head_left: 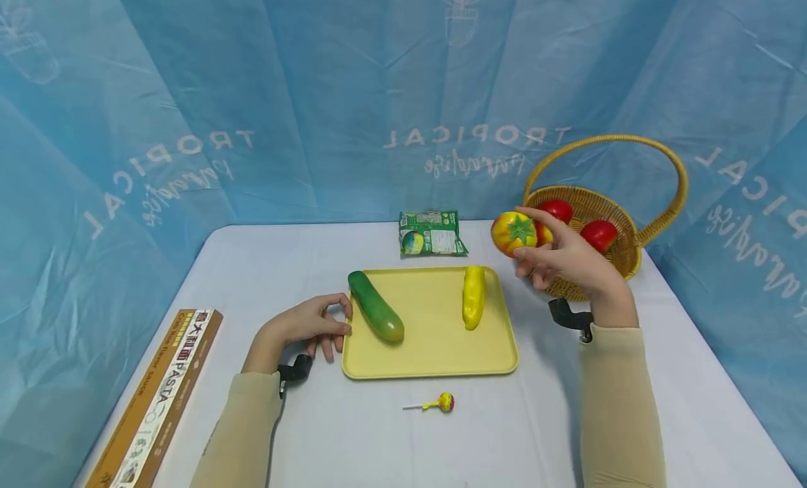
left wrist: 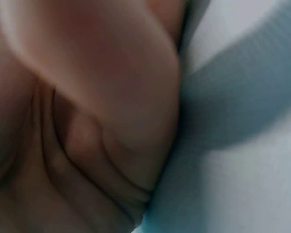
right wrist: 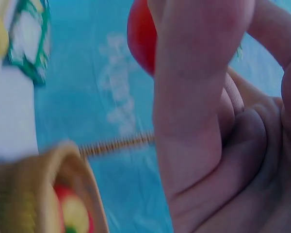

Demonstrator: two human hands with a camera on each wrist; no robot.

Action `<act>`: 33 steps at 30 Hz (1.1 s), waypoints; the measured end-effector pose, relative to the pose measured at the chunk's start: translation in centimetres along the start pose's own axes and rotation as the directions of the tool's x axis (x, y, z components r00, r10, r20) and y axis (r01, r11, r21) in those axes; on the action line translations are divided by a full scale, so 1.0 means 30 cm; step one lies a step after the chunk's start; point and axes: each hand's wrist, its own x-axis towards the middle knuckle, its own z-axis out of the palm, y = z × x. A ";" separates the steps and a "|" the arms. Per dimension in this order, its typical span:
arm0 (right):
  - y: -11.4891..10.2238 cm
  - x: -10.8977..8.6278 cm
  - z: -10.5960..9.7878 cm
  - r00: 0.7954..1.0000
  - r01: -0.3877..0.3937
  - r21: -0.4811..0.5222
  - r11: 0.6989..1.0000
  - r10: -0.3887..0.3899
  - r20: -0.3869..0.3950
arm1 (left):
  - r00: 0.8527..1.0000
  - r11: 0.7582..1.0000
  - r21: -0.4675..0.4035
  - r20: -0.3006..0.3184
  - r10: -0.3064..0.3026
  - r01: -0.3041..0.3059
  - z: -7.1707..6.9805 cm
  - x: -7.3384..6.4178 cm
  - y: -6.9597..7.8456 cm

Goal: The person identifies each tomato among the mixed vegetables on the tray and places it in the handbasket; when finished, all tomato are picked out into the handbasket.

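Observation:
My right hand (head_left: pixel 561 253) holds a red-and-yellow toy tomato (head_left: pixel 513 234) with a green star-shaped top between thumb and fingers. It is at the left side of a wicker basket (head_left: pixel 630 264), above the table. Red fruits (head_left: pixel 599 236) lie in the basket. In the right wrist view, the held tomato (right wrist: pixel 141 39) is partly hidden behind the fingers. My left hand (head_left: pixel 309 323) rests with loosely bent fingers at the left edge of a yellow tray (head_left: pixel 435 355). A green cucumber (head_left: pixel 376 307) and a long yellow toy vegetable (head_left: pixel 473 297) lie on the tray.
A green snack packet (head_left: pixel 431 233) lies behind the tray, and a lollipop (head_left: pixel 445 402) in front of it. At the left lies a long brown pasta box (head_left: pixel 154 400). A blue curtain (head_left: pixel 315 89) hangs behind the white table. The basket's tall handle (head_left: pixel 605 138) arches upward.

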 end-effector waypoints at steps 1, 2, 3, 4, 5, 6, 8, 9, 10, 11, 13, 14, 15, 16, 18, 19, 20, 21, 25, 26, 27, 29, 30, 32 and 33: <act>0.008 -0.009 -0.023 0.999 -0.012 0.001 1.000 0.012 -0.040 | 1.000 1.000 0.001 0.004 -0.003 0.003 0.000 -0.002 -0.001; 0.016 -0.018 -0.043 0.996 -0.023 0.008 1.000 0.023 -0.082 | 1.000 1.000 0.001 0.008 -0.003 0.003 -0.001 -0.004 -0.001; 0.025 -0.025 -0.061 0.992 -0.031 0.012 0.999 0.032 -0.122 | 1.000 1.000 0.002 0.011 -0.004 0.004 -0.001 -0.005 -0.002; 0.034 -0.030 -0.079 0.986 -0.036 0.018 0.999 0.038 -0.161 | 1.000 1.000 0.004 0.014 -0.002 0.002 -0.001 -0.006 -0.003; 0.043 -0.034 -0.097 0.980 -0.038 0.025 0.999 0.042 -0.195 | 1.000 1.000 0.006 0.013 -0.001 0.001 -0.002 -0.007 -0.004; 0.051 -0.036 -0.114 0.973 -0.042 0.031 0.999 0.048 -0.227 | 1.000 1.000 0.006 0.009 0.002 -0.002 -0.004 -0.007 -0.005; 0.066 -0.040 -0.145 0.957 -0.048 0.033 0.998 0.056 -0.284 | 1.000 1.000 0.007 0.000 0.011 -0.011 -0.008 -0.006 -0.003; 0.072 -0.041 -0.158 0.949 -0.053 0.033 0.998 0.061 -0.311 | 1.000 1.000 0.009 -0.004 0.013 -0.013 -0.011 -0.005 -0.002; 0.077 -0.042 -0.170 0.941 -0.057 0.038 0.998 0.066 -0.333 | 1.000 1.000 0.011 -0.008 0.015 -0.015 -0.014 -0.004 0.000; 0.081 -0.043 -0.180 0.933 -0.061 0.043 0.997 0.073 -0.354 | 1.000 1.000 0.012 -0.012 0.016 -0.016 -0.017 -0.003 0.002; 0.092 -0.044 -0.194 0.916 -0.068 0.049 0.997 0.082 -0.393 | 1.000 1.000 0.013 -0.015 0.017 -0.017 -0.021 -0.001 0.007; 0.099 -0.043 -0.199 0.907 -0.070 0.053 0.996 0.086 -0.411 | 1.000 1.000 0.012 -0.014 0.016 -0.016 -0.022 0.000 0.008; 0.106 -0.043 -0.202 0.901 -0.074 0.059 0.996 0.092 -0.424 | 1.000 1.000 0.010 -0.013 0.015 -0.015 -0.023 0.001 0.008; 0.115 -0.042 -0.204 0.896 -0.078 0.068 0.995 0.100 -0.433 | 1.000 1.000 0.006 -0.009 0.012 -0.012 -0.023 0.000 0.008; 0.132 -0.039 -0.205 0.889 -0.085 0.087 0.993 0.115 -0.444 | 1.000 1.000 -0.002 0.002 0.004 -0.004 -0.021 -0.003 0.008; 0.141 -0.037 -0.205 0.885 -0.087 0.099 0.991 0.123 -0.449 | 1.000 1.000 -0.004 0.006 0.000 0.000 -0.020 -0.005 0.007; 0.149 -0.036 -0.205 0.883 -0.084 0.120 0.989 0.129 -0.452 | 1.000 1.000 -0.005 0.009 0.001 -0.001 -0.019 -0.007 0.006; 0.156 -0.034 -0.204 0.880 -0.084 0.129 0.988 0.134 -0.456 | 1.000 1.000 -0.007 0.012 0.002 -0.002 -0.017 -0.010 0.006; 0.167 -0.034 -0.197 0.865 -0.079 0.176 0.981 0.155 -0.477 | 1.000 1.000 -0.009 0.011 0.014 -0.014 -0.013 -0.012 0.004; 0.166 -0.035 -0.194 0.863 -0.084 0.180 0.980 0.162 -0.479 | 1.000 1.000 -0.010 0.012 0.017 -0.016 -0.012 -0.011 0.004; 0.163 -0.036 -0.191 0.860 -0.094 0.180 0.979 0.171 -0.480 | 1.000 1.000 -0.012 0.013 0.015 -0.014 -0.010 -0.010 0.004; 0.157 -0.038 -0.185 0.858 -0.105 0.198 0.975 0.189 -0.477 | 1.000 1.000 -0.012 0.012 0.011 -0.011 -0.006 -0.009 0.006; 0.156 -0.039 -0.183 0.856 -0.115 0.198 0.973 0.199 -0.478 | 1.000 1.000 -0.011 0.012 0.010 -0.010 -0.004 -0.009 0.007; 0.174 -0.031 -0.188 0.849 -0.131 0.181 0.975 0.205 -0.488 | 1.000 1.000 -0.007 0.009 0.008 -0.008 -0.002 -0.008 0.011; 0.182 -0.027 -0.192 0.846 -0.133 0.178 0.975 0.205 -0.492 | 1.000 1.000 -0.005 0.007 0.008 -0.008 -0.002 -0.007 0.013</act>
